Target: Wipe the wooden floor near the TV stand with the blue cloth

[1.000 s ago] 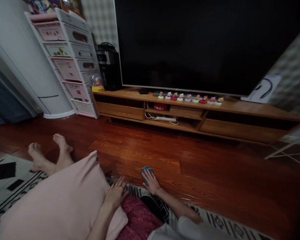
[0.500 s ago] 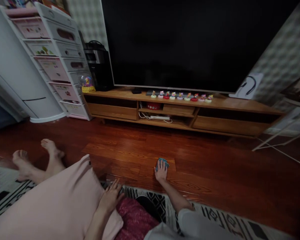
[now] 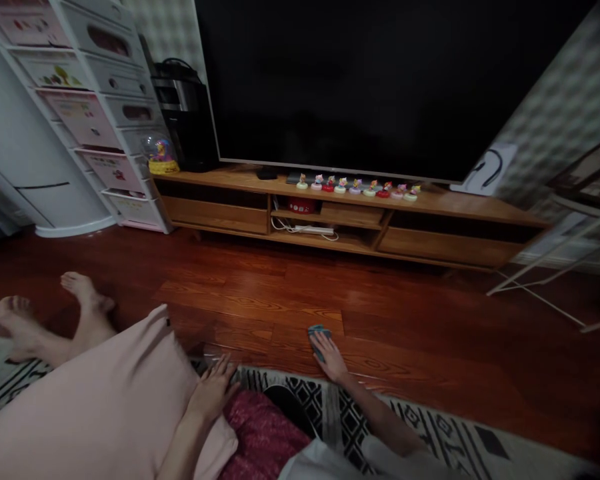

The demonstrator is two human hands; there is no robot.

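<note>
My right hand [image 3: 332, 361] is low over the wooden floor, its fingers laid along a folded blue cloth [image 3: 318, 331]. Part of that cloth is hidden under the palm and fingers. My left hand [image 3: 213, 392] rests at the edge of a pink pillow [image 3: 100, 387], beside dark red patterned clothing [image 3: 265, 430]. Its fingers are stretched out and hold nothing that I can see. Reddish-brown floorboards [image 3: 260, 303] stretch out in front of both hands.
A patterned rug [image 3: 420, 420] lies along the near side. Two bare feet [image 3: 83, 290] extend past the pillow at left. Ahead stands a low wooden TV cabinet [image 3: 220, 217] with several small figurines [image 3: 355, 187] and a large television [image 3: 360, 87]. A white-legged stand [image 3: 535, 280] is at right.
My right hand has drawn the cloth slightly nearer across the floor, and its forearm now slants more to the right. The camera view has shifted a little; my left hand stays by the pillow.
</note>
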